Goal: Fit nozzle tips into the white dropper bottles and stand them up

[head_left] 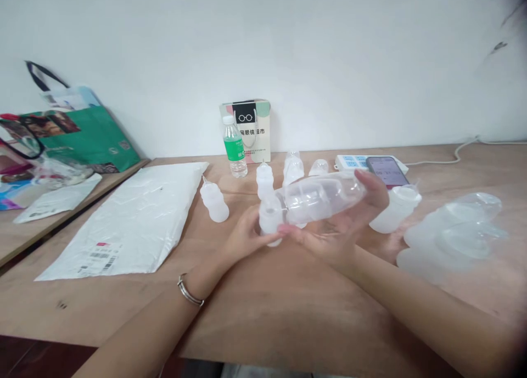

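My left hand [246,236] is wrapped round a small translucent white squeeze bottle [270,218], held near the middle of the table. My right hand [341,232] grips a larger clear plastic bottle [323,196], tilted almost level. The left end of this bottle meets the small bottle's upper part; whether they are joined I cannot tell. The thumbs come close together below the two bottles. Just behind stands another white squeeze bottle [264,176] with a thin nozzle. A similar nozzle bottle [214,201] stands left of my left hand.
Translucent bottles [448,238] are grouped at the right, blurred, beside a white bottle [397,207]. A phone [387,171] rests on a power strip [349,162]. Farther back are a water bottle [234,149] and paper bag [263,131]. A white mailing bag [140,213] lies left.
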`<state>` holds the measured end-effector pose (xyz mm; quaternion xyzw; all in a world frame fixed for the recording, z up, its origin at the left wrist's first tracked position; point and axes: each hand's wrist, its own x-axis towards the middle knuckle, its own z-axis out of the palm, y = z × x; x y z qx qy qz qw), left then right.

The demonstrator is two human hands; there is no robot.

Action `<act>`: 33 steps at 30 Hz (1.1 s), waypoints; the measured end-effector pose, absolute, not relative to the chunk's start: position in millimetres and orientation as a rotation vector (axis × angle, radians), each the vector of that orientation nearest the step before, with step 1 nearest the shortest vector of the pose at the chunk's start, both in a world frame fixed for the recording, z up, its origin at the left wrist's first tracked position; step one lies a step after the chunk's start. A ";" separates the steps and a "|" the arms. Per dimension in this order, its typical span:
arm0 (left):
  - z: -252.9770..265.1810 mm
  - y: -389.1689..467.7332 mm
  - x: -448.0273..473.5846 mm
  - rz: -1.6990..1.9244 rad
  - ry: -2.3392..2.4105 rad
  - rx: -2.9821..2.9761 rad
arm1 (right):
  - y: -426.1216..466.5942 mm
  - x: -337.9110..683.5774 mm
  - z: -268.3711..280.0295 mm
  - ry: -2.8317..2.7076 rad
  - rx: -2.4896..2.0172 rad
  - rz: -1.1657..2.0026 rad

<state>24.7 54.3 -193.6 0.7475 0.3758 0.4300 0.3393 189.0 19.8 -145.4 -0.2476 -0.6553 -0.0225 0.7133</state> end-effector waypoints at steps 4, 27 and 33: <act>-205.8 80.3 13.4 1.151 1.171 2.025 | 28.4 193.0 -150.9 -1.428 -0.609 -0.004; -196.3 108.5 -62.9 1.458 1.565 2.006 | 35.2 191.9 -157.7 -1.395 -0.601 0.278; -186.7 64.8 -28.5 1.089 0.923 2.389 | 30.8 197.4 -151.3 -1.542 -0.613 0.312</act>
